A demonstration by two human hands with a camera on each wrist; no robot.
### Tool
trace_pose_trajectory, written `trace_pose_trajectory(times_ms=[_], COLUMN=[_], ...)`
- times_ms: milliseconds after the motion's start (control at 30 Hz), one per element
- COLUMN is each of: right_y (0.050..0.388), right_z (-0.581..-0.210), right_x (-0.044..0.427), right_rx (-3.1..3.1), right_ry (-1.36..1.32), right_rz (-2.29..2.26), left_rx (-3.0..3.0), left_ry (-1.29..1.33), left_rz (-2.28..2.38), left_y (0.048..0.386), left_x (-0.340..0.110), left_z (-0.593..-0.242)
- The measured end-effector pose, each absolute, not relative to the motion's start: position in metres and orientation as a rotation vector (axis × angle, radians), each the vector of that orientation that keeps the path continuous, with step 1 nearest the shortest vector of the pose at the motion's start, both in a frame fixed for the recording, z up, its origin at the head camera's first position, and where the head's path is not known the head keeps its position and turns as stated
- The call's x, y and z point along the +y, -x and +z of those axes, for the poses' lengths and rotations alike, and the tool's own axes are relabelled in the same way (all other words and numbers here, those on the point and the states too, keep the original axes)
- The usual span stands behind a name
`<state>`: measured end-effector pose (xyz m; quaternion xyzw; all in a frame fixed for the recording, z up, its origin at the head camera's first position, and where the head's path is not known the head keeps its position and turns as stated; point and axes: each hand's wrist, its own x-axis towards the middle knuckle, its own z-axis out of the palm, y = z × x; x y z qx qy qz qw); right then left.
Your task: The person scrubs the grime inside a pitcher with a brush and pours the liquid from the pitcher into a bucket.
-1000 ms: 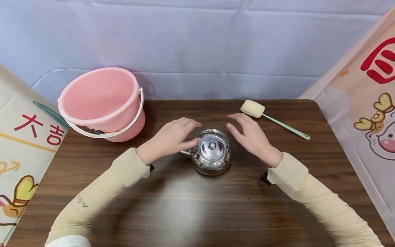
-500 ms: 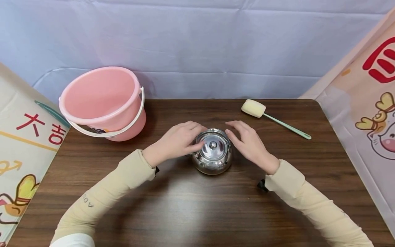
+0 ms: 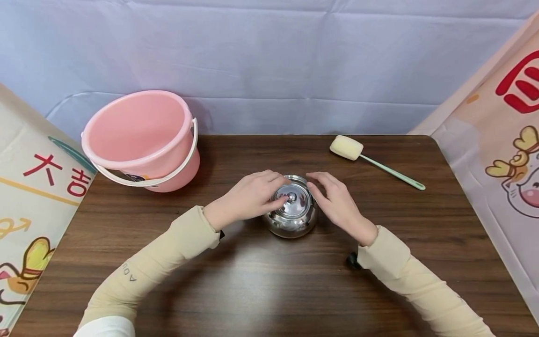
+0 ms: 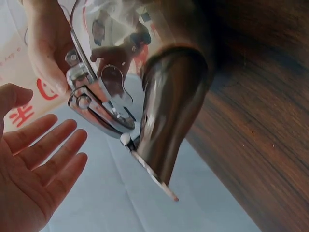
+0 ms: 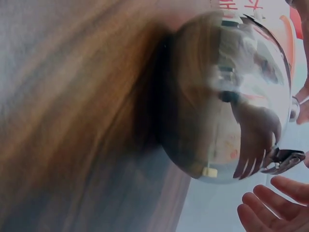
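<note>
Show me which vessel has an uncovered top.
The pink bucket at the back left: its mouth is open, whereas the shiny metal kettle has its lid on.

Head downward, wrist views close; kettle (image 3: 292, 227) shared

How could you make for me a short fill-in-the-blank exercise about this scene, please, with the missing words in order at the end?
1. The plastic bucket is ____ in colour.
2. In the head view, the kettle is ____ the left hand and the right hand.
3. In the head view, the sponge lies farther back, to the ____ of the kettle.
4. Of the two wrist views, only the ____ one shows the spout.

Missing words: pink; between; right; left.
</note>
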<state>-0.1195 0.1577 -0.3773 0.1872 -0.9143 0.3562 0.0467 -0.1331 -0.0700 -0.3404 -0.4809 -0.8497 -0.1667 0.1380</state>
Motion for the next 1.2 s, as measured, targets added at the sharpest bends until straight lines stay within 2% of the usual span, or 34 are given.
trace_pose_trajectory(times_ms=[1200], right_y=[0.109], right_z=[-0.401], right_x=[0.144], right_rx=[-2.777], right_ry=[-0.342], right_rz=[1.279], left_rx=[-2.464], left_ry=[1.483], left_rz=[-0.363], left_y=[0.131], left_x=[-0.044], left_z=[-0.353])
